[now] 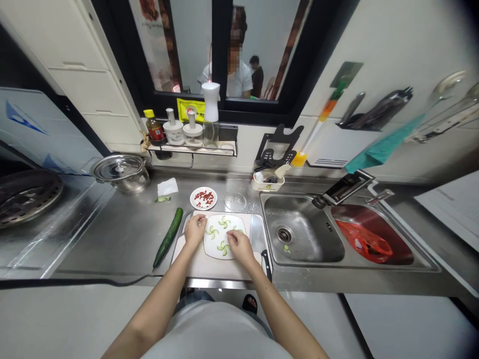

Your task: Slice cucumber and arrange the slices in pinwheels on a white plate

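Note:
A white squarish plate (210, 248) lies on a pale cutting board (204, 268), carrying several pinwheels of thin green cucumber slices (212, 232). At the plate's left rim is my left hand (195, 230), its fingers curled in with the tips close together. My right hand (241, 248) is over the plate's right side, thumb and fingers pinched; anything between them is too small to name. It partly covers one pinwheel. A whole cucumber (168, 238) rests left of the board. Behind the plate, a small white dish (204, 206) holds chopped red pieces.
A knife with a black handle (266, 264) is at the board's right edge. Further right is a double sink (299, 252) with a faucet (342, 189). A lidded steel pot (129, 179) stands back left. A condiment rack (209, 149) hangs below the window, beyond which people are visible.

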Action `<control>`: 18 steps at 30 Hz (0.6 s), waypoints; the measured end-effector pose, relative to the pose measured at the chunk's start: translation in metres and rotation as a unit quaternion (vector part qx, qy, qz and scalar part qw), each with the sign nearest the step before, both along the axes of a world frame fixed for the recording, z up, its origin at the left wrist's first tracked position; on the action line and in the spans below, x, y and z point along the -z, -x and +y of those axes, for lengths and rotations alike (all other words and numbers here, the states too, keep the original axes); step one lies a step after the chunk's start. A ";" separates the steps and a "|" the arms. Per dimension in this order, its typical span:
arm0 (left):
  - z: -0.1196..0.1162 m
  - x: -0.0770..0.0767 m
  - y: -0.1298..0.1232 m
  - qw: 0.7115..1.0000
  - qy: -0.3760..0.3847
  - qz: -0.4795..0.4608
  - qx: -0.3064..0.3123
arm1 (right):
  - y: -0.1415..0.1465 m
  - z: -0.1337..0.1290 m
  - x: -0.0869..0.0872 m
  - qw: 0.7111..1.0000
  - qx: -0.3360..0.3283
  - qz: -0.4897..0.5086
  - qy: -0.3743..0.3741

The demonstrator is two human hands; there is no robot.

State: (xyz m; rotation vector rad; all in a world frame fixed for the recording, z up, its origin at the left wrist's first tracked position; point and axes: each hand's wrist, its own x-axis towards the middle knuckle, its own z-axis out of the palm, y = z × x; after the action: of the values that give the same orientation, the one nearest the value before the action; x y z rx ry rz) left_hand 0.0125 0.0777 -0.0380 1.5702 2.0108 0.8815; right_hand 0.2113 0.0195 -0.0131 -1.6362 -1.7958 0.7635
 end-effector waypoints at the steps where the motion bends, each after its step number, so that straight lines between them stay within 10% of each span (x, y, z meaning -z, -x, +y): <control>1: 0.005 0.001 0.002 1.000 0.001 -0.007 -0.014 | -0.004 -0.004 0.001 1.000 0.011 0.012 -0.004; 11: 0.052 -0.004 0.015 0.995 0.035 0.047 -0.078 | -0.030 -0.025 0.011 0.998 0.059 0.030 0.004; 18: 0.080 -0.017 0.006 0.978 0.132 0.164 0.004 | -0.030 -0.023 0.012 0.997 0.071 0.033 -0.005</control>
State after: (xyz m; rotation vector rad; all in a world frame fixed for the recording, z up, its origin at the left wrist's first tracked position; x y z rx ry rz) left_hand 0.0066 0.1580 -0.0212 1.6492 2.2332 0.3465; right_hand 0.2409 -0.0037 -0.0249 -1.6923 -1.6158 0.7334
